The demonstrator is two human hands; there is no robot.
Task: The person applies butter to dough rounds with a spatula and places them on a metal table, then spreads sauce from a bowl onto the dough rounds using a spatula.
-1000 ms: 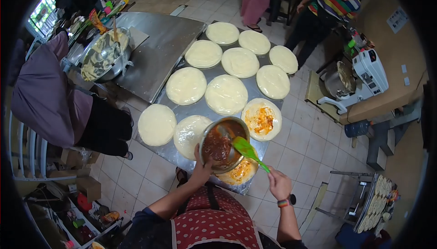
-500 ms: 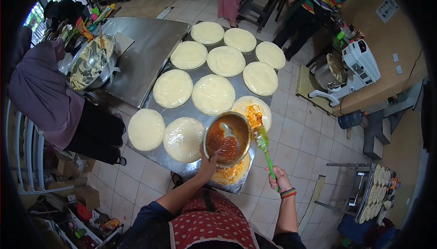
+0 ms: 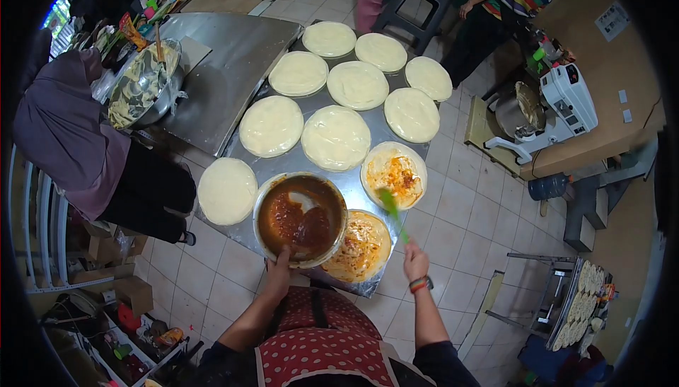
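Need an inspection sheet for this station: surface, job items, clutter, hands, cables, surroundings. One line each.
Surface: metal table, bare metal showing between rounds.
Job's things: nine plain dough rounds visible, two sauce-smeared rounds; sauce bowl covers part of the table; green spatula blurred.
Clutter: large smeared mixing bowl on the adjoining table; mixed items crowd the lower-left shelving.
Hands: left hand grips the sauce bowl's near rim; right hand holds the spatula, its head over the farther smeared round, contact unclear.
Cables: thin dark line below the mixer, possibly a cord; too small to confirm.
Surroundings: mixer at right; person in purple at left; others at far side; tiled floor.
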